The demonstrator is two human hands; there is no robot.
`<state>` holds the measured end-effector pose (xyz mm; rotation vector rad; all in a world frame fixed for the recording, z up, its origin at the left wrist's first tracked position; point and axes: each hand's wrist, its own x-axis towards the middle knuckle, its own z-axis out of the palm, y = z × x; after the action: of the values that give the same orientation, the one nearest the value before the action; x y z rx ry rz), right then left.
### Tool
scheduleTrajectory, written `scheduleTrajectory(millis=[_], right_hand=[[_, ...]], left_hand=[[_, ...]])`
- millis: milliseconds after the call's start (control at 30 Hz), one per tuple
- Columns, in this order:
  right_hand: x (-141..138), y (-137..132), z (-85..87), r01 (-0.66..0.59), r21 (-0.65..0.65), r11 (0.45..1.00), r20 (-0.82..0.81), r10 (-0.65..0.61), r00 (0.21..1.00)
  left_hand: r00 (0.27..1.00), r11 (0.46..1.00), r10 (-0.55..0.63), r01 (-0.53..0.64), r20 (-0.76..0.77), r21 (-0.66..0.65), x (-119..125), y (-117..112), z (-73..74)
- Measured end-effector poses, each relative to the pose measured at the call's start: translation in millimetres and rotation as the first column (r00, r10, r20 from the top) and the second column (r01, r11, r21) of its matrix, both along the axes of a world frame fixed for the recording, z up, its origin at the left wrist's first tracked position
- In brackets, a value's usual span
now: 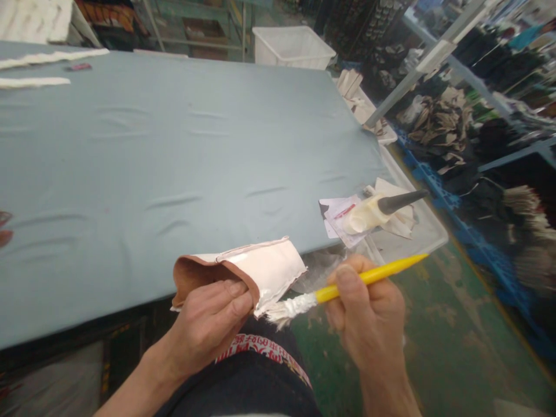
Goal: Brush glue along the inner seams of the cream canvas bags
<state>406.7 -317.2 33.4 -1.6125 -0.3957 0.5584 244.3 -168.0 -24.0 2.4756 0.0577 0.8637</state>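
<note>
1. Two bare hands are at work at the near edge of a broad table with a blue-grey, wrinkled cover (152,150); clock directions below are counted from the piece they handle.
2. That pale, leather-like, tube-shaped piece with a brown inner face (264,260) is held over the table's near edge, its open mouth facing about 8 o'clock and a raised seam running along its upper side.
3. The left hand (208,324) grasps the piece at its mouth, fingers against the brown inside; how far they reach in is hidden.
4. The right hand (367,313), between 3 and 4 o'clock, is closed around a slim yellow-handled brush with white-coated bristles (373,274). The handle's tapered end points to 2 o'clock, and the bristle tips meet the piece's near corner at 4 o'clock.
5. At 2 o'clock is a pale cream container with a long black tapering spout (376,213), beside some whitish printed papers (341,211); whether it stands or lies, I cannot tell.
6. Between 12 and 1 o'clock, beyond the table, sits a white rectangular plastic crate (293,49).
7. Between 10 and 11 o'clock, long off-white strips (52,59) lie on the table.
8. At 6 o'clock is a dark garment with red lettering (260,347).
</note>
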Motion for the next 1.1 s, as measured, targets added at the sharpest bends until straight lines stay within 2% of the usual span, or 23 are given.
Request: scheduleTrajectory(millis=[100,167,267,367,467,567,667,800,900,1100], right_hand=[[16.3,8.7,-0.5,-0.024,0.053,0.998,-0.033,0.026,0.999],[30.6,19.1,-7.0,-0.067,0.059,0.996,-0.078,0.071,0.994],[48.4,35.7,-22.4,-0.172,0.027,0.985,-0.225,0.173,0.959],[52.7,43.4,-31.8,-0.307,-0.010,0.952,-0.312,0.289,0.905],[48.5,41.0,-27.7,-0.391,-0.010,0.920,-0.337,0.366,0.868],[45.7,40.1,-18.3,-0.405,-0.010,0.914,-0.313,0.382,0.869],[44.5,47.0,-12.9,-0.436,-0.013,0.900,-0.293,0.414,0.862],[40.2,58.7,-10.2,-0.498,0.016,0.867,-0.307,0.479,0.823],[35.2,62.8,-8.6,-0.470,0.052,0.881,-0.329,0.459,0.825],[24.9,60.6,-6.0,-0.432,0.098,0.896,-0.299,0.441,0.847]], left_hand=[[1.000,1.000,-0.009,0.008,0.018,0.014,1.6,-0.6,-0.1],[0.999,1.000,-0.017,0.017,0.030,0.007,3.3,-1.4,1.2],[0.999,0.999,-0.033,0.033,0.029,-0.004,5.6,-3.1,5.2],[0.999,0.999,-0.044,0.044,0.019,-0.001,6.0,-4.5,8.2],[0.998,0.998,-0.056,0.056,0.022,-0.005,4.3,-5.3,6.4],[0.998,0.998,-0.062,0.062,0.018,-0.031,3.3,-6.4,1.6],[0.996,0.995,-0.088,0.089,0.018,-0.046,5.5,-7.8,-0.9],[0.995,0.996,-0.086,0.086,0.047,-0.004,9.9,-7.9,0.6],[0.998,0.998,-0.055,0.056,0.040,-0.006,9.9,-6.5,2.2],[0.998,0.992,-0.060,0.056,-0.035,-0.109,4.8,-6.1,-0.5]])
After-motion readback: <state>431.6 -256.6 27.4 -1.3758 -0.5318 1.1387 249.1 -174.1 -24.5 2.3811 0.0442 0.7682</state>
